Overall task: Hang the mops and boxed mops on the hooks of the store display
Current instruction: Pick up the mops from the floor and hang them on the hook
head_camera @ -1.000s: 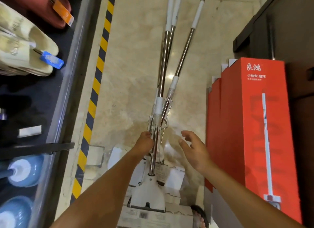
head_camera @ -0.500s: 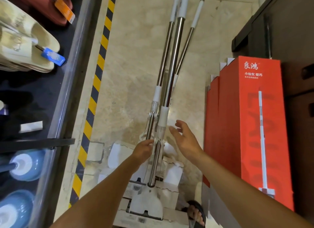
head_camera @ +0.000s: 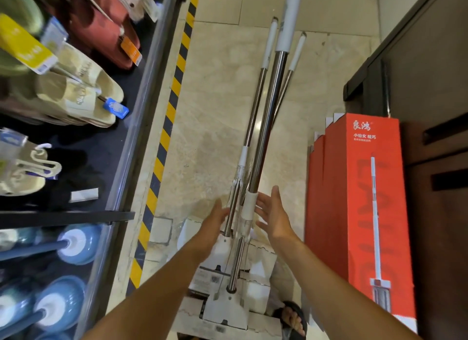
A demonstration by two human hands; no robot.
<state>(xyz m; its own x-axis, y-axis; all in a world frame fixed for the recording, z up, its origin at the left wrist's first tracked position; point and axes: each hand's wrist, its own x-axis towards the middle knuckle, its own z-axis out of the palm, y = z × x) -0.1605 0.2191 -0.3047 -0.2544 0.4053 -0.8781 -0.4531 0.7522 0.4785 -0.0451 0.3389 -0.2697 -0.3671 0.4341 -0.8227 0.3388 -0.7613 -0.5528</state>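
Both hands, left hand (head_camera: 215,219) and right hand (head_camera: 274,213), were spread open beside the raised mop (head_camera: 266,127) over the floor (3 poles there); likely light, stiff, slick steel, best gripped at its white collar (head_camera: 249,204).

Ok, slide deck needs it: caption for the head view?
Both hands, left hand and right hand, open beside raised mop; red boxed mops alongside.

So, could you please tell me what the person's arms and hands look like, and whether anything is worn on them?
Both forearms are bare as far as the frame shows: no sleeves, gloves, watch, bracelet or rings are visible on the left hand or the right hand. The fingers are slightly motion-blurred, so very small details cannot be ruled out.
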